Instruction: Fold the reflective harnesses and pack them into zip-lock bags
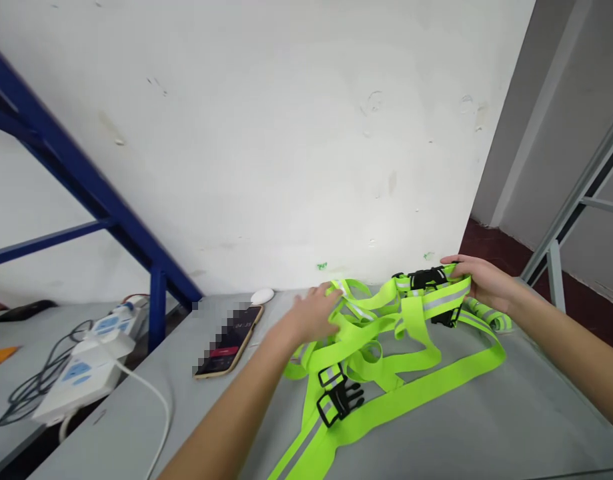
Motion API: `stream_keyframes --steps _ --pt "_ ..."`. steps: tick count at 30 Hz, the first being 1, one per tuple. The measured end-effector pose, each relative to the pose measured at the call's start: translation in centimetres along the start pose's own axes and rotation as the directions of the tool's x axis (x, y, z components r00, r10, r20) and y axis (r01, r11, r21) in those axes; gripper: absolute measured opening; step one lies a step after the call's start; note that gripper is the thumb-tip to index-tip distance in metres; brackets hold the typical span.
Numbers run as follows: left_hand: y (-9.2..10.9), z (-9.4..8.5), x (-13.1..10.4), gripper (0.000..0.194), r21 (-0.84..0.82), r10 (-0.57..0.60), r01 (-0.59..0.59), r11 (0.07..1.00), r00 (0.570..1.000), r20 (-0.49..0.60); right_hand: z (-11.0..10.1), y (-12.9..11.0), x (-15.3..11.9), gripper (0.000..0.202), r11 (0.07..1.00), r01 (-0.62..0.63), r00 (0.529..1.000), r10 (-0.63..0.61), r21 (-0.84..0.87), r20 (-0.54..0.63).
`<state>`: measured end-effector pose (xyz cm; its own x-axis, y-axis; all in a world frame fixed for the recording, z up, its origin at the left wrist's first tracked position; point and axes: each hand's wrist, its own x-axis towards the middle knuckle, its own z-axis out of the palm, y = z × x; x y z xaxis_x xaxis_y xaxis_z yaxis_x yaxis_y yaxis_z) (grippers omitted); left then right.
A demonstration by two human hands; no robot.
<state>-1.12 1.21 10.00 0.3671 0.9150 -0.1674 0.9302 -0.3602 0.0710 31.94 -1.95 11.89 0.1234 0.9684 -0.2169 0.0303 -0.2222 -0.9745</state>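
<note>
A tangle of neon-yellow straps with grey reflective stripes, a reflective vest [376, 400], lies on the grey tabletop and runs off the bottom of the view. My left hand [313, 317], slightly blurred, has its fingers and thumb closed round loops at the left of the heap. At the right end, my right hand [479, 280] grips a folded bundle of strap next to a black buckle [426, 277], lifted a little off the table. An unfastened black buckle [343, 399] with its prongs showing lies nearer me. A rolled strap end [491, 316] sits just below my right hand.
A phone [231, 340] and a round white disc [262, 296] lie left of the vest. Farther left are a white power strip [86, 373], a pale cable [159, 400] and a blue metal frame [101, 187]. A white wall [286, 147] rises behind the table.
</note>
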Motion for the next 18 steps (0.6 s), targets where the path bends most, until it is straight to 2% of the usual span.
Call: stream_keyframes --steps 1,2,3,5,7,9,11,13,14,16,18 --pt "1.6 -0.3 -0.5 0.058 -0.063 0.091 -0.092 0.994 0.996 -0.023 0.6 -0.2 -0.3 0.036 1.000 0.008 1.000 -0.008 0.024 0.011" --pt "3.2 -0.5 -0.9 0.047 -0.233 0.216 -0.228 0.945 0.973 -0.078 1.2 -0.5 -0.7 0.035 0.999 0.020 0.999 -0.022 0.051 0.024" --pt "4.7 -0.8 -1.4 0.039 -0.410 0.285 -0.305 0.860 0.952 -0.111 1.6 -0.8 -1.1 0.033 0.996 0.041 0.998 -0.044 0.080 0.036" --pt "7.4 -0.8 -2.1 0.042 -0.626 0.311 -0.309 0.716 0.944 -0.111 2.2 -1.6 -1.8 0.030 0.986 0.097 0.993 -0.105 0.134 0.049" --pt "9.4 0.0 -2.1 0.050 -0.700 0.299 -0.267 0.662 0.951 -0.080 2.5 -2.3 -2.5 0.028 0.972 0.159 0.984 -0.171 0.173 0.055" --pt "10.5 1.3 -1.4 0.059 -0.735 0.267 -0.239 0.634 0.960 -0.082 2.6 -2.8 -3.1 0.025 0.955 0.215 0.971 -0.231 0.203 0.062" --pt "10.7 2.6 -0.3 0.059 -0.781 0.190 -0.228 0.582 0.971 -0.142 2.4 -3.2 -3.5 0.025 0.948 0.252 0.961 -0.269 0.193 0.070" --pt "10.0 3.1 0.9 0.048 -0.820 0.053 -0.222 0.527 0.972 -0.229 1.7 -3.5 -3.7 0.026 0.952 0.278 0.956 -0.287 0.127 0.061" --pt "9.3 3.1 1.5 0.043 -0.829 -0.029 -0.228 0.511 0.959 -0.281 1.2 -3.6 -3.8 0.028 0.953 0.290 0.954 -0.295 0.081 0.049" --pt "7.5 2.5 2.6 0.041 -0.802 -0.176 -0.268 0.533 0.893 -0.415 0.0 -3.7 -3.8 0.030 0.953 0.304 0.952 -0.304 -0.007 0.031" --pt "5.8 1.7 3.6 0.042 -0.682 -0.214 -0.286 0.673 0.808 -0.550 -1.0 -3.6 -3.8 0.031 0.951 0.296 0.955 -0.294 -0.086 0.036"
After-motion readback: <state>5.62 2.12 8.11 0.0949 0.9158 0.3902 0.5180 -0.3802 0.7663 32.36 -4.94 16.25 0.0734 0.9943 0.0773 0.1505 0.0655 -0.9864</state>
